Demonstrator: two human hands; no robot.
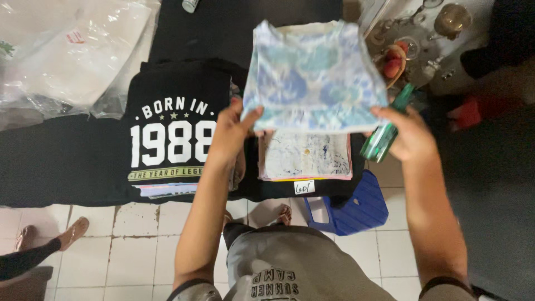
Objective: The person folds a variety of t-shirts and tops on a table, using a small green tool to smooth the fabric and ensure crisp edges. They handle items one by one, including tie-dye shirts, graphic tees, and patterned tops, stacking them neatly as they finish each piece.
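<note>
A folded garment [315, 75] in pale blue and white tie-dye is held up flat over a black-covered table [61, 161]. My left hand [233, 131] grips its near left corner and my right hand [409, 134] grips its near right corner. Under it lies a stack of folded shirts [305, 156] with a white splattered one on top and a small paper tag at its front edge. Left of that stack sits another pile topped by a black shirt with white print [173, 128].
Clear plastic bags [67, 56] lie at the far left. A green bottle [384, 131] stands beside my right hand, with glassware and a bowl [393, 61] behind it. A blue plastic stool [351, 206] sits on the white tiled floor. Another person's sandalled foot [72, 231] shows at left.
</note>
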